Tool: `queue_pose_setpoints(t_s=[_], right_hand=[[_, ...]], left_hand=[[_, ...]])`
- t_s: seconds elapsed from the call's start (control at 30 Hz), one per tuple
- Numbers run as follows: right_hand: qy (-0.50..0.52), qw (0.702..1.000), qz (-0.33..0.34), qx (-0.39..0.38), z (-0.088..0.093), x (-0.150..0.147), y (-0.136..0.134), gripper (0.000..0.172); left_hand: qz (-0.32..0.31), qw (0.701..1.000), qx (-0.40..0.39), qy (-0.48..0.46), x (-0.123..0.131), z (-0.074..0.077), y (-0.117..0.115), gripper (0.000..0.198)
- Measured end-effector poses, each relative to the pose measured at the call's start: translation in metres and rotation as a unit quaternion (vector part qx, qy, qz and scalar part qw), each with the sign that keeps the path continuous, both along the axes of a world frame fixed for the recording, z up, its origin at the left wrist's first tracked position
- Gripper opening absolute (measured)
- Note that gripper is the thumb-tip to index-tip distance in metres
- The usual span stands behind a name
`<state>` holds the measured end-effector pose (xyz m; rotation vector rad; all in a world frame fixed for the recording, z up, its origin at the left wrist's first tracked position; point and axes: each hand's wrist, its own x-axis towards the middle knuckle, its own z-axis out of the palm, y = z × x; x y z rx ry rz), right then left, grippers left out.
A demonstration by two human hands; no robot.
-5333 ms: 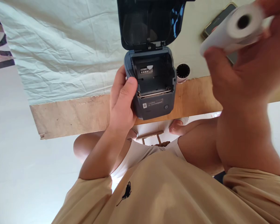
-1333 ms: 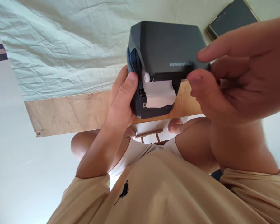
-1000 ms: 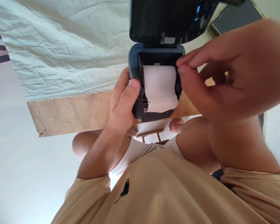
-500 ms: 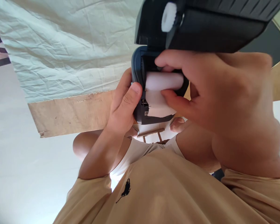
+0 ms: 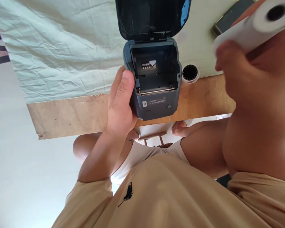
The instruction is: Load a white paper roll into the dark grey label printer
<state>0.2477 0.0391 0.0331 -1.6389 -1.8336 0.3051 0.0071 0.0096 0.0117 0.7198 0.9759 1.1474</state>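
Observation:
My left hand (image 5: 120, 104) grips the left side of a dark blue-grey portable label printer (image 5: 153, 109), with its thumb on the edge. The printer's glossy black lid (image 5: 147, 22) is swung up and back. Its paper compartment (image 5: 156, 74) holds no roll and shows a small sticker inside. At the upper right, my right hand (image 5: 254, 76) is closed around a white paper roll (image 5: 247, 34) with a dark hollow core. The roll is apart from the printer and partly covered by fingers.
Behind the roll, a phone-like dark device (image 5: 236, 12) lies on the pale green cloth (image 5: 73, 47). A small round white object with a black centre (image 5: 190, 72) sits near the wooden table edge (image 5: 68, 115). My legs are below the edge.
My right hand has pulled the paper roll out of the printer and moved it up and right. The lid has swung back, away from the camera. My left hand keeps its hold.

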Motion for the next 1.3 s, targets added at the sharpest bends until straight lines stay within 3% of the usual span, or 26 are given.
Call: queue_pose_setpoints(t_s=[0.1,0.2,0.37,0.53,0.63,0.73,0.87,0.93,1.0,1.07,1.17,1.3], right_hand=[[-0.092,0.995,-0.044,-0.006,-0.009,0.006,0.002,0.033],[-0.074,0.997,-0.022,-0.023,-0.014,0.011,0.004,0.049],[-0.08,0.995,-0.001,-0.055,-0.013,0.01,0.002,0.066],[-0.048,0.996,0.03,0.063,0.005,0.001,-0.021,0.049],[-0.003,0.991,0.133,0.014,0.008,0.0,-0.029,0.053],[-0.044,0.974,0.216,-0.056,-0.001,-0.004,-0.026,0.056],[-0.052,0.986,0.148,-0.051,-0.017,-0.013,-0.019,0.027],[-0.055,0.987,0.14,-0.057,-0.02,-0.016,-0.018,0.03],[-0.059,0.987,0.134,-0.065,-0.02,-0.017,-0.02,0.044],[-0.066,0.986,0.133,-0.074,-0.019,-0.017,-0.023,0.051],[-0.083,0.982,0.144,-0.092,-0.018,-0.017,-0.024,0.042],[-0.085,0.985,0.13,-0.079,-0.02,-0.017,-0.022,0.033]], left_hand=[[-0.025,1.0,-0.013,0.01,-0.002,0.003,-0.001,0.023],[-0.048,0.999,-0.014,0.016,-0.002,0.001,-0.003,0.033],[-0.024,0.999,0.043,-0.021,0.0,-0.005,-0.004,0.034],[-0.019,0.999,0.025,-0.01,0.0,-0.005,-0.004,0.041],[-0.012,0.999,0.039,-0.014,-0.001,-0.006,-0.004,0.04],[-0.017,0.999,0.038,-0.021,-0.001,-0.008,-0.005,0.039],[-0.013,0.998,0.05,-0.025,-0.001,-0.009,-0.004,0.041],[-0.012,0.998,0.051,-0.019,-0.001,-0.01,-0.004,0.037],[-0.016,0.999,0.043,-0.017,-0.001,-0.015,-0.002,0.033],[-0.021,0.996,0.076,-0.041,0.0,-0.021,-0.001,0.039],[-0.017,0.991,0.112,-0.078,0.001,-0.025,0.0,0.048],[-0.013,0.998,0.042,-0.051,0.0,-0.014,-0.003,0.039]])
